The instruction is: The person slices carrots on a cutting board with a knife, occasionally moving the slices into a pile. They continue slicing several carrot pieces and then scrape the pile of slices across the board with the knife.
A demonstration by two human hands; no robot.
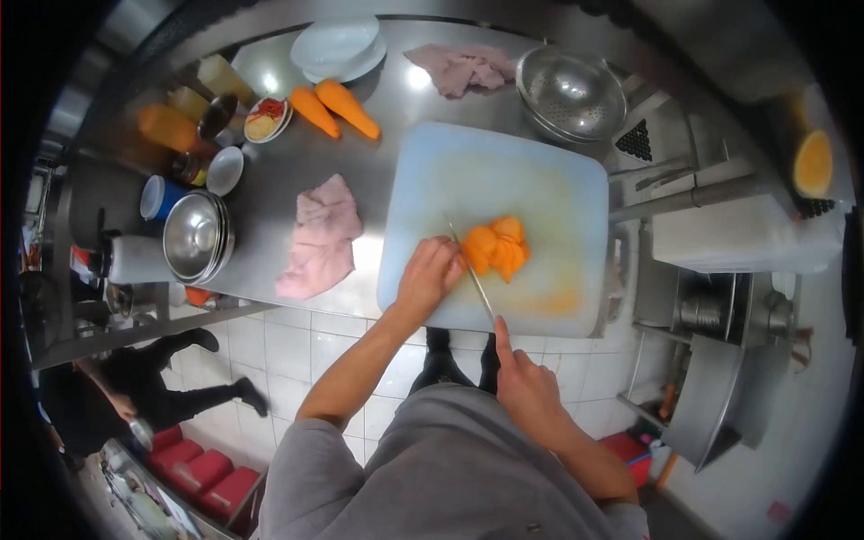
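My right hand (525, 385) grips a kitchen knife (480, 290), its index finger stretched along the top of the blade. The blade points away from me over a pale cutting board (436, 166). Just left of the blade, my left hand (430, 277) is closed with curled fingertips on a carrot piece, mostly hidden under the fingers. Several orange carrot slices (498, 247) lie in an overlapping heap to the right of the knife. Two whole peeled carrots (348, 108) rest on the steel counter (378, 184) beyond the board.
Left of the board lies a pink cloth (322, 236), with stacked steel bowls (192, 237) farther left. A second cloth (463, 69), white bowls (335, 47) and a steel colander (571, 93) stand along the back. Another person in dark trousers (184, 355) is at lower left.
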